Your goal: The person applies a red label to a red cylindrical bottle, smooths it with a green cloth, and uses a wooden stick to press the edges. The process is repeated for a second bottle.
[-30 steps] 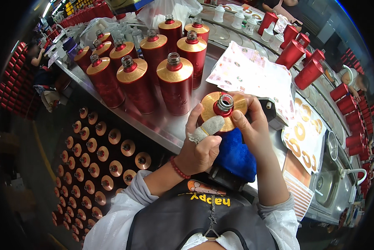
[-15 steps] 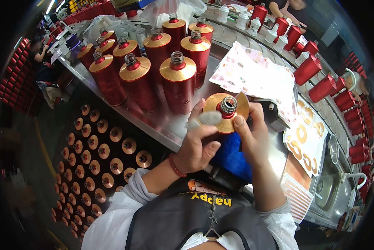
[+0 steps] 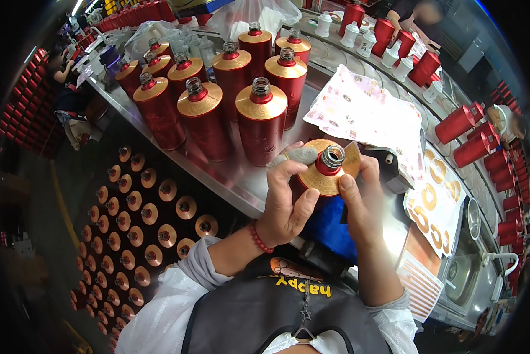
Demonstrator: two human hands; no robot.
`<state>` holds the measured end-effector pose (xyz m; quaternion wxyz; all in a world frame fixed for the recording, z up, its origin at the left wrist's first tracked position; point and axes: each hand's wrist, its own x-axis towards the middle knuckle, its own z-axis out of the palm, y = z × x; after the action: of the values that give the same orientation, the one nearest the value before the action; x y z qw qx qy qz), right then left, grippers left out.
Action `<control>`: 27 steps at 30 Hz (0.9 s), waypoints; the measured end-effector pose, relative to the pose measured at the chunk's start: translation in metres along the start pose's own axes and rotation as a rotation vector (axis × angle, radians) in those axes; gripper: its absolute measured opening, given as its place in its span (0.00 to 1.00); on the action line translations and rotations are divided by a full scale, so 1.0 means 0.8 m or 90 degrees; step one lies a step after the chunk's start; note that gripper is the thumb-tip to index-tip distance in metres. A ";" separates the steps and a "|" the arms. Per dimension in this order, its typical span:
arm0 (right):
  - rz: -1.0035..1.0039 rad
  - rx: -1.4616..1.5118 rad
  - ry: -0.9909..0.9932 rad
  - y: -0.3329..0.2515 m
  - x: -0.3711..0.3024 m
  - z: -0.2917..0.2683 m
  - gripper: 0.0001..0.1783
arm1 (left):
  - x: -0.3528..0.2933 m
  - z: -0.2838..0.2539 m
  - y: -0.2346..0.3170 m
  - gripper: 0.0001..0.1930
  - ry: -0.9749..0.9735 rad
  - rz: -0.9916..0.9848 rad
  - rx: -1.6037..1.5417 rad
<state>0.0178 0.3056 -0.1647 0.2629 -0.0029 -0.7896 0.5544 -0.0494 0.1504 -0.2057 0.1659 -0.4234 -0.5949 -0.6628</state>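
Observation:
Both my hands hold one red bottle with a gold shoulder point(image 3: 327, 171) at the near edge of a steel table point(image 3: 232, 177). My left hand point(image 3: 288, 200) wraps its left side, with a bandaged fingertip pressed on the gold shoulder by the open neck. On the bottle's right side is my right hand point(image 3: 362, 197), thumb on the gold rim. A blue cloth point(image 3: 330, 227) lies under the bottle. Several matching red and gold bottles point(image 3: 260, 121) stand upright just behind it.
Sheets of printed labels point(image 3: 365, 112) lie to the right, with gold ring stickers point(image 3: 433, 200) beyond. Red caps and white stoppers point(image 3: 395, 41) line a curved conveyor at the back. Crates of bottles point(image 3: 141, 218) sit on the floor at left. A small sink point(image 3: 463, 271) is at right.
My hands have turned the bottle slightly and shifted it a little to the right. The bandaged finger has moved from the bottle's side up onto the gold shoulder.

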 end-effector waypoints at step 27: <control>0.009 0.119 -0.036 0.006 0.020 -0.003 0.09 | 0.000 -0.006 0.012 0.19 -0.042 0.111 0.314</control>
<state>0.0038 0.3144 -0.1619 0.2358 0.0320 -0.7416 0.6272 -0.0445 0.1434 -0.1990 0.3009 -0.4413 -0.7050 -0.4667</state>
